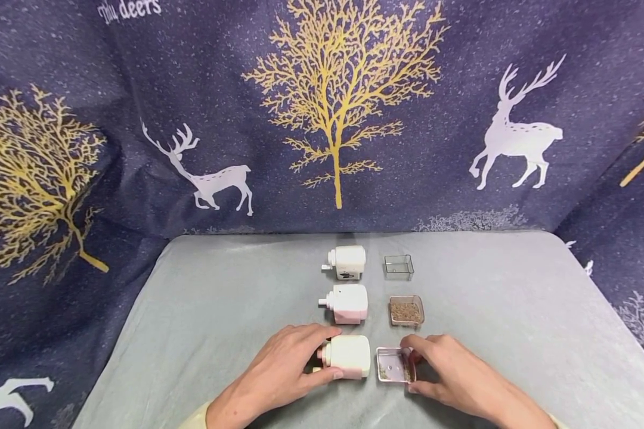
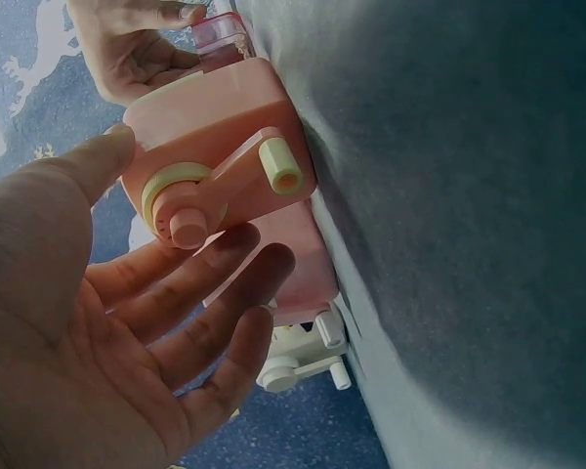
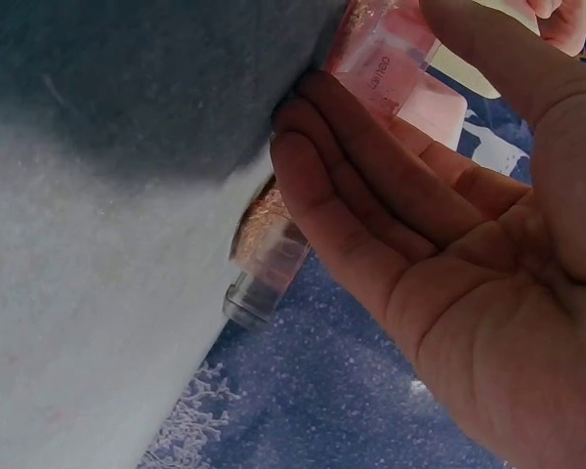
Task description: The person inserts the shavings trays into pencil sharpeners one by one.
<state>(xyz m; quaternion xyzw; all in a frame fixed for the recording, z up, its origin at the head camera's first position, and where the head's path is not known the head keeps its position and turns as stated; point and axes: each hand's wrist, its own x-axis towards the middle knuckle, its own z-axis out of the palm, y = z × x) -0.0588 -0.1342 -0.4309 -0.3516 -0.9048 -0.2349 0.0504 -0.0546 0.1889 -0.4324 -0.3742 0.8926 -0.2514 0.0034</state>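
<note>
Nearest me stands a pink and cream crank pencil sharpener [image 1: 350, 355]. My left hand [image 1: 281, 366] grips it from the left, thumb on the near side and index finger on the far side. Its crank [image 2: 236, 168] faces my left palm in the left wrist view. To the sharpener's right is a clear pink shavings drawer [image 1: 392, 364], with a few shavings along its edges. My right hand [image 1: 456, 374] holds that drawer by its right end, between thumb and fingers. In the right wrist view the curled fingers hide part of the drawer.
Behind stand a pink-and-white sharpener [image 1: 350, 302] and a white sharpener [image 1: 349, 261], in a column. Right of them lie a drawer full of brown shavings [image 1: 406, 310] and a clear grey drawer [image 1: 399, 266]. A grey cloth covers the table [image 1: 220, 298]; a dark blue curtain [image 1: 434, 196] hangs behind.
</note>
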